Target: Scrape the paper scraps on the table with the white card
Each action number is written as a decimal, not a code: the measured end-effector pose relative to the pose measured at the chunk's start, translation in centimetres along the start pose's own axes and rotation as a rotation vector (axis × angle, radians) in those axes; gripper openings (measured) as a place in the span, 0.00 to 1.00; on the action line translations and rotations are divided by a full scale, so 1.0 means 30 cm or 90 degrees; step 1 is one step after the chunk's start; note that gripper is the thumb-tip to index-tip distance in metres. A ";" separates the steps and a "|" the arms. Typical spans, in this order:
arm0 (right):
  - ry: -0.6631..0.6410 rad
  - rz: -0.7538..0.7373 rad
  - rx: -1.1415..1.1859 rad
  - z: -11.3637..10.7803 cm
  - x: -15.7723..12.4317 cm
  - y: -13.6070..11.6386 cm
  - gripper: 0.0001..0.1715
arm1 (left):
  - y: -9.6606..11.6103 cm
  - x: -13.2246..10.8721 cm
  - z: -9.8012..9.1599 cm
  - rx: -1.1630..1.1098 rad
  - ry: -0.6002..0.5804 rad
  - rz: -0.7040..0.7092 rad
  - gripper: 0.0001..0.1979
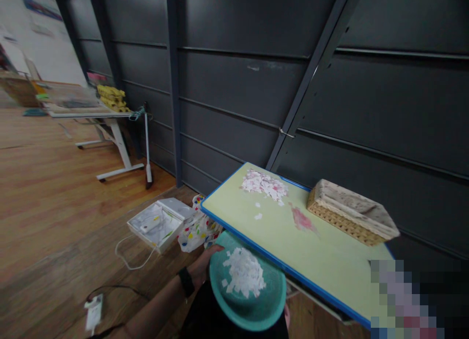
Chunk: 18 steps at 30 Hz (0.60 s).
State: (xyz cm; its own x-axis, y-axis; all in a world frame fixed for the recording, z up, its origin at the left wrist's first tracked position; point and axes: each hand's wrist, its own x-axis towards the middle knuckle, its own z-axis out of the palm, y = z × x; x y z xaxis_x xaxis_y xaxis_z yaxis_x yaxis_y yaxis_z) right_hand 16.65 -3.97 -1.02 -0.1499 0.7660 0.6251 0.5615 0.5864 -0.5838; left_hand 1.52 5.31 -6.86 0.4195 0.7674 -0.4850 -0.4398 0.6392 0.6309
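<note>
My left hand (204, 266), a black band on its wrist, is closed on the left rim of a green bowl (267, 300). White paper scraps (245, 273) lie heaped inside the bowl, which sits over my lap beside the near edge of a yellow-green table (315, 256) with a blue rim. More scraps (264, 184) are piled at the table's far left corner, with a few loose ones nearer. A small skin-coloured patch shows by the bowl's lower right edge; whether it is my right hand is unclear.
A lined wicker basket (342, 229) stands on the table's right part, near a pink stain. On the floor at left are an open white box (161, 224), a spotted bag (198, 230) and a power strip (94, 312). Dark wall panels rise behind.
</note>
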 end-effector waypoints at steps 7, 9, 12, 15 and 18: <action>0.082 0.176 -0.033 -0.284 0.212 0.148 0.14 | 0.014 -0.028 -0.010 0.012 0.017 0.001 0.15; 0.118 0.180 -0.067 -0.317 0.332 0.261 0.17 | 0.021 -0.049 0.002 0.009 0.022 0.014 0.14; 0.090 0.177 -0.114 -0.345 0.445 0.400 0.21 | 0.028 -0.086 0.020 0.007 0.026 0.025 0.12; 0.142 0.205 -0.244 -0.384 0.448 0.455 0.24 | 0.027 -0.117 0.031 0.000 0.039 0.022 0.14; 0.233 0.231 -0.413 -0.416 0.408 0.451 0.25 | 0.022 -0.136 0.042 -0.007 0.075 0.025 0.19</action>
State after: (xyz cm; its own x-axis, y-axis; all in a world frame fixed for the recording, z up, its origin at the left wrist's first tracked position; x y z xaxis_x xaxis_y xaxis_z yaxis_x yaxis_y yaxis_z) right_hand 32.57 10.04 5.18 0.3421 0.6789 0.6497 0.8988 -0.0349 -0.4369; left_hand 0.52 2.55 -3.70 0.3059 0.7925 -0.5275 -0.4636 0.6080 0.6446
